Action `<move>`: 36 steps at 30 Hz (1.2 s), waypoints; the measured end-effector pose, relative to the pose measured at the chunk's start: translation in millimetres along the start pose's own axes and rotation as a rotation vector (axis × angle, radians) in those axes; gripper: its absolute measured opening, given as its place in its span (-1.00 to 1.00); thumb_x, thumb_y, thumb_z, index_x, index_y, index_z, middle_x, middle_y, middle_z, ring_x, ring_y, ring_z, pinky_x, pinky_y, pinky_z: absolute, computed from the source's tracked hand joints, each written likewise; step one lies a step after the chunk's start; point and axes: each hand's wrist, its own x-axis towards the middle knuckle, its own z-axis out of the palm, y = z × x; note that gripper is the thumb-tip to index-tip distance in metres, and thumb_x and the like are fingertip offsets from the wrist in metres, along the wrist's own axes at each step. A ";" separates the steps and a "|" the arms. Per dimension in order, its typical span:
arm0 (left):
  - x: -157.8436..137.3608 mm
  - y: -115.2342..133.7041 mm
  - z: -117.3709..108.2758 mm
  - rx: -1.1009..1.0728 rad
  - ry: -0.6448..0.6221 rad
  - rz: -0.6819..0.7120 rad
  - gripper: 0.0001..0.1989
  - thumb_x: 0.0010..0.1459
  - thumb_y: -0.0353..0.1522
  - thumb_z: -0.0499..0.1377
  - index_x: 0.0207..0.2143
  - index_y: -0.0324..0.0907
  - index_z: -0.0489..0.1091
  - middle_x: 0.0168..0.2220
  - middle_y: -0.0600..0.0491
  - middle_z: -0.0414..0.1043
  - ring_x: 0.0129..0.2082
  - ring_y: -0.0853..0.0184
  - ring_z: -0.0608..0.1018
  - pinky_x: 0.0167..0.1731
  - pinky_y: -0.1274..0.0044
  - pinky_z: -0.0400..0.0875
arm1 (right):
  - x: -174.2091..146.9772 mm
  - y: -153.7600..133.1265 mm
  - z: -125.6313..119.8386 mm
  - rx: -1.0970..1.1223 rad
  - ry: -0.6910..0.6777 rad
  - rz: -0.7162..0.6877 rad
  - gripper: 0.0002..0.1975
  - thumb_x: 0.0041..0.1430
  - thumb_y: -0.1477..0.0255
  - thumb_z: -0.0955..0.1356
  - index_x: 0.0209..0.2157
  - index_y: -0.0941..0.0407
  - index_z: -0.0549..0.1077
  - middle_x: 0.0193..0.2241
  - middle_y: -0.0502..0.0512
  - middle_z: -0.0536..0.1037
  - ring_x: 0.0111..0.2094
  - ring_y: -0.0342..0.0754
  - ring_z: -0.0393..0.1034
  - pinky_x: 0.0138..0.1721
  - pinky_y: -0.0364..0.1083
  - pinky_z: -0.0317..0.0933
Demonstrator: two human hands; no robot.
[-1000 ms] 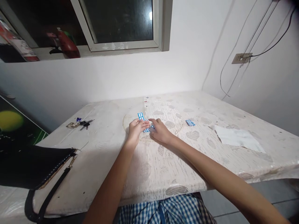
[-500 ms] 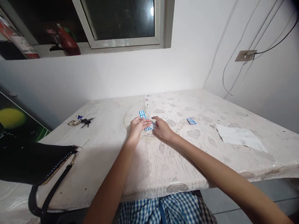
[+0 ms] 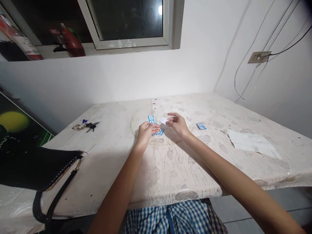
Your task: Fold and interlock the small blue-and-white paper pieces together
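Note:
My left hand (image 3: 147, 132) rests low over the table, its fingers stretched to the right across several blue-and-white cards. One blue-and-white card (image 3: 151, 119) sticks out beyond its thumb, and more cards (image 3: 161, 131) show past its fingertips; the parts beneath the hand are hidden. A small white card (image 3: 163, 120) is pinched in my right hand (image 3: 179, 125), with the index finger extended above it. Its pale face shows, but its markings are too small to read. To the right of that hand lies a small stack of blue-and-white cards (image 3: 201, 126).
Keys (image 3: 92, 126) lie at the table's left, behind a black bag (image 3: 41, 167) with a strap. A white cloth or paper (image 3: 252, 143) lies on the right side of the patterned tablecloth (image 3: 156, 182). The wall and window (image 3: 126, 19) border the far side.
My right hand has lifted away from the left hand, up and to the right, with the white card now visible in its fingers. My left hand stays over the cards. The view shifts slightly.

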 end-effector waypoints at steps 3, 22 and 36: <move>-0.2 -4.8 3.8 0.074 -0.101 -0.080 -0.90 0.10 -0.48 0.06 -0.49 -0.24 0.24 -0.58 -0.01 0.44 -0.54 0.37 0.53 -0.35 0.46 0.46 | -6.0 -4.1 0.6 -0.186 0.000 -0.238 -0.62 -0.03 0.50 0.25 -0.10 0.17 0.23 -0.43 0.02 0.36 -0.44 -0.16 0.27 -0.34 -0.10 0.20; -1.6 -15.7 8.7 0.085 -0.288 -0.022 -0.90 0.07 -0.54 0.05 -0.48 -0.23 0.23 -0.54 0.05 0.42 -0.48 0.37 0.54 -0.37 0.46 0.46 | -22.7 -12.4 6.3 -0.750 -0.255 -0.523 -0.48 0.06 0.65 0.15 0.09 0.13 0.10 -0.34 0.12 0.41 -0.29 -0.05 0.23 -0.30 -0.11 0.15; -4.8 -10.2 10.4 0.018 -0.233 -0.064 -0.86 0.10 -0.44 -0.01 -0.47 -0.22 0.29 -0.52 -0.03 0.46 -0.35 0.25 0.55 -0.29 0.40 0.44 | -32.0 -24.0 4.7 -0.870 -0.366 -0.546 -0.35 -0.02 0.68 0.20 0.14 0.10 0.05 -0.41 0.11 0.37 -0.26 0.03 0.20 -0.33 -0.09 0.13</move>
